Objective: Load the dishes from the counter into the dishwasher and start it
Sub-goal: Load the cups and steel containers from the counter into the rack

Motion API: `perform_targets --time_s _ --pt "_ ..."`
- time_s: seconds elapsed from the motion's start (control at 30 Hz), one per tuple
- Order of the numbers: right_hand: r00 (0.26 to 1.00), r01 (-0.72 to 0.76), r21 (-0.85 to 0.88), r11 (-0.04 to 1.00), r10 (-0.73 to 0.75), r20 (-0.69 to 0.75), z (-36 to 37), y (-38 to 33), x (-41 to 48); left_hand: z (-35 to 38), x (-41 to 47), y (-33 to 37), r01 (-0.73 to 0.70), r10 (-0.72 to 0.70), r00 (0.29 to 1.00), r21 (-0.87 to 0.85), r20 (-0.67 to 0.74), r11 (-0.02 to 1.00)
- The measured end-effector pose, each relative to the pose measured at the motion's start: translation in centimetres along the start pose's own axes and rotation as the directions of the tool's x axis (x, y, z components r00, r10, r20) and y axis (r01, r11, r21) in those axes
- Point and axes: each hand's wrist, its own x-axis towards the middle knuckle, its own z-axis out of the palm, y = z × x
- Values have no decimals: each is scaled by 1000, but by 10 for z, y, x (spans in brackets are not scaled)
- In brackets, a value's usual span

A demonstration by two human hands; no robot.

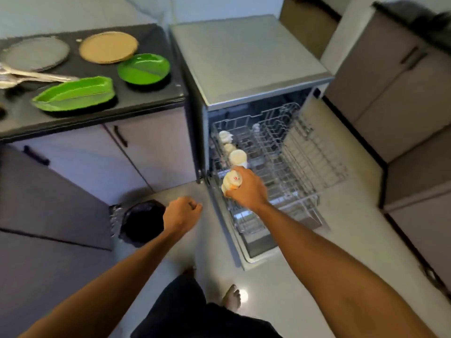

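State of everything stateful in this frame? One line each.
Dishwasher door: open, folded down.
Rack: pulled out, partly loaded with cups.
Right hand: grips a cup above rack.
Left hand: curled, holds nothing.
Green dishes: on the counter, unloaded.

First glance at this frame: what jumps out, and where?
The right hand grips a cream cup over the left side of the upper rack, which is pulled out of the open dishwasher. Other pale cups already sit there in a row. On the dark counter to the left, two bright green dishes stand out: a leaf-shaped tray and a round divided plate.
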Motion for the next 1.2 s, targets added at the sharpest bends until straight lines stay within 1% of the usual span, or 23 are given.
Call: perform_targets --time_s 0.07,0.17,0.27,0.4,0.5,0.6,0.67,0.73,0.87,0.93,1.03,1.2 --pt "992 -105 52 993 108 -63 -8 28 -2 19 7 21 -15 15 999 18 45 1000" --pt "970 -211 94 973 221 -104 -15 63 -2 41 26 45 -25 20 993 45 114 999" --pt "950 -273 113 955 286 -127 -19 89 7 62 52 63 -16 13 984 17 178 1000" --pt "930 -337 103 936 348 -117 -20 115 36 86 99 86 24 -22 969 -3 245 1000" --pt "916 -375 115 920 387 -106 -17 124 60 98 136 97 72 -55 958 -50 280 996" --pt "907 -405 109 908 414 -78 -10 127 87 110 173 106 145 -117 937 -62 330 988" --pt "900 -421 122 899 430 -62 -3 128 105 120 196 105 240 -173 915 -146 363 960" --pt "893 -433 150 889 446 -61 5 128 121 131 218 95 307 -221 897 -179 382 935" --pt "896 -426 198 883 442 -42 26 131 152 147 251 85 363 -264 873 -184 411 913" --pt "910 -402 181 898 414 -33 36 132 159 149 257 87 367 -272 870 -173 411 914" --pt "912 -401 163 901 409 -16 58 143 179 161 276 82 334 -243 883 -175 401 926" --pt "919 -389 134 911 393 -4 87 165 204 190 299 60 368 -232 882 -293 410 882"
